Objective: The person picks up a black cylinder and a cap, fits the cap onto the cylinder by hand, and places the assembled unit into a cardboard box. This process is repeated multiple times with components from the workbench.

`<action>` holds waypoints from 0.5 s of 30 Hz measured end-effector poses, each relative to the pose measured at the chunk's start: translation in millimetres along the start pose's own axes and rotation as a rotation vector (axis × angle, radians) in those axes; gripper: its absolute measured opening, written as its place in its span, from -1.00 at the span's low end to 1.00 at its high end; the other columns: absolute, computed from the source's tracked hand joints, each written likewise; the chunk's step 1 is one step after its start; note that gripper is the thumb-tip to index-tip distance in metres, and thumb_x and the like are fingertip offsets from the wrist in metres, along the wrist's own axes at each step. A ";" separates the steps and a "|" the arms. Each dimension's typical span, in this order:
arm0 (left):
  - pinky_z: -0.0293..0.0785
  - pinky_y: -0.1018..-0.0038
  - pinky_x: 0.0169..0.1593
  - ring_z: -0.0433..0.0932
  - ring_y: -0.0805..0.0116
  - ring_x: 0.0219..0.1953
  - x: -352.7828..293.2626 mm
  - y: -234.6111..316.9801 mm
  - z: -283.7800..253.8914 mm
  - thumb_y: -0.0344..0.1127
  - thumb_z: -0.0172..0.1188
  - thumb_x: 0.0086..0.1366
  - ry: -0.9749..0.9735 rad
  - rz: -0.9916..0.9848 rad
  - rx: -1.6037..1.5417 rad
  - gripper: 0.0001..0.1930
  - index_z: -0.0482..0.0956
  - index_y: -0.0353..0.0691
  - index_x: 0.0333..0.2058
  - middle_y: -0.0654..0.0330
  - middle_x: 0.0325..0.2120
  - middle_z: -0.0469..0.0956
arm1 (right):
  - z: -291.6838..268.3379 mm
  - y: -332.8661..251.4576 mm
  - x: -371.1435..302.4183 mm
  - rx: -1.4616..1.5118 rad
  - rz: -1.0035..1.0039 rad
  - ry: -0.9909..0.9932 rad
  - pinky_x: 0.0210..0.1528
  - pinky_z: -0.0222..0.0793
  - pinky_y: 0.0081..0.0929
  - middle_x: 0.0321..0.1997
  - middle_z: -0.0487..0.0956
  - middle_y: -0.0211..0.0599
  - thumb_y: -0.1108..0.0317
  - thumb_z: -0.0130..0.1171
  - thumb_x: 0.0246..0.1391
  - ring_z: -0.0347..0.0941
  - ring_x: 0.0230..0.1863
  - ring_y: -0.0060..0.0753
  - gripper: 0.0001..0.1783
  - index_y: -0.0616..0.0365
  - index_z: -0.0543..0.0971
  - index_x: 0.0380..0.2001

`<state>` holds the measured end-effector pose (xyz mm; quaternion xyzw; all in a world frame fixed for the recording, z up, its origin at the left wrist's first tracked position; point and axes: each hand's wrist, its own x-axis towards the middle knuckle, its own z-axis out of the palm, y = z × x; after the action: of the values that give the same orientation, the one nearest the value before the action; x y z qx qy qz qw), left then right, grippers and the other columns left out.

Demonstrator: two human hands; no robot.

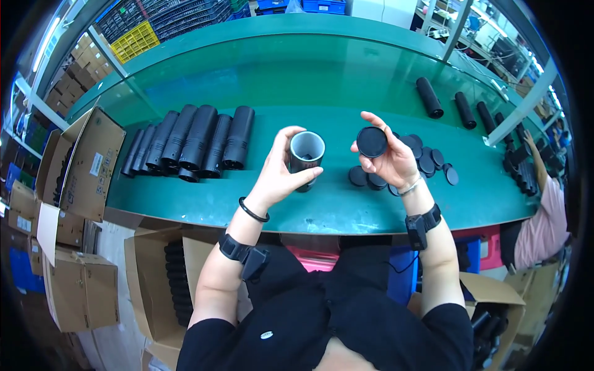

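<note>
I had my left hand wrapped around the black tube, open end up, above the green bench, while my right hand pinched a round black cap flat beside it.

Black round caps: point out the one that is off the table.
The cap held up in the right hand; the other caps lie on the green table beyond it.

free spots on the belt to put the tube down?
Bare belt in front of the tube row, bare strip below the caps, and the far belt. Crowded: caps by the right hand. Left hand holds the tube.
</note>
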<state>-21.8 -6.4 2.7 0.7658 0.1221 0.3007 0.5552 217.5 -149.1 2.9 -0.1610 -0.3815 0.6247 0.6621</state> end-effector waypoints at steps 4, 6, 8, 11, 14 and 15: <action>0.36 0.33 0.16 0.41 0.28 0.11 -6.1 3.7 -2.8 -0.41 0.41 0.07 0.029 0.027 -0.032 -0.10 0.03 -0.07 0.31 0.11 0.07 0.34 | 4.3 2.0 3.3 -0.052 0.082 0.116 -0.29 0.45 -0.54 0.13 0.44 0.15 0.00 -0.18 0.41 0.50 -0.28 -0.29 -0.35 0.17 0.10 0.38; 0.34 0.25 0.19 0.37 0.19 0.16 -8.3 -3.0 -7.7 -0.45 0.36 0.09 -0.003 0.128 -0.010 -0.09 -0.03 -0.07 0.33 0.00 0.15 0.25 | 22.7 3.7 7.1 -0.123 0.051 0.258 -0.24 0.50 -0.57 0.11 0.46 0.13 0.05 0.08 0.30 0.53 -0.29 -0.34 -0.24 0.16 0.08 0.39; 0.35 0.27 0.19 0.39 0.22 0.14 -6.9 2.9 -8.9 -0.44 0.36 0.11 -0.016 0.113 -0.006 -0.07 -0.07 -0.06 0.34 0.04 0.17 0.24 | 24.9 1.2 1.4 -0.246 0.072 0.248 -0.21 0.51 -0.56 0.12 0.46 0.12 0.09 0.19 0.23 0.54 -0.27 -0.34 -0.18 0.16 0.08 0.40; 0.40 0.28 0.15 0.45 0.24 0.09 -7.6 8.5 -8.7 -0.40 0.42 0.07 0.063 0.129 0.032 -0.28 0.25 -0.12 0.19 0.07 0.16 0.29 | 34.3 -9.7 -1.5 -0.354 0.143 0.211 -0.12 0.53 -0.55 0.15 0.46 0.08 0.16 0.44 0.01 0.55 -0.16 -0.35 -0.03 0.17 0.12 0.37; 0.48 0.29 -0.01 0.50 0.02 0.01 -3.6 13.7 -12.5 -0.36 0.48 -0.04 0.109 0.319 0.364 -0.69 0.50 -0.23 -0.37 -0.02 -0.05 0.46 | 56.0 -14.2 7.9 -0.658 0.133 0.133 -0.04 0.51 -0.55 0.08 0.51 -0.04 0.27 0.57 -0.20 0.56 -0.09 -0.41 0.03 0.13 0.21 0.32; 0.48 0.29 -0.01 0.50 0.02 0.01 -4.6 15.6 -13.3 -0.36 0.48 -0.04 0.113 0.313 0.371 -0.69 0.50 -0.23 -0.37 -0.02 -0.05 0.46 | 63.9 -17.2 11.3 -0.651 0.135 0.127 -0.04 0.51 -0.55 0.08 0.51 -0.04 0.27 0.57 -0.20 0.56 -0.09 -0.41 0.03 0.13 0.21 0.32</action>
<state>-35.7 -4.0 18.3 0.8463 0.0858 0.3977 0.3440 183.7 -158.1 60.2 -0.4275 -0.5075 0.5013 0.5554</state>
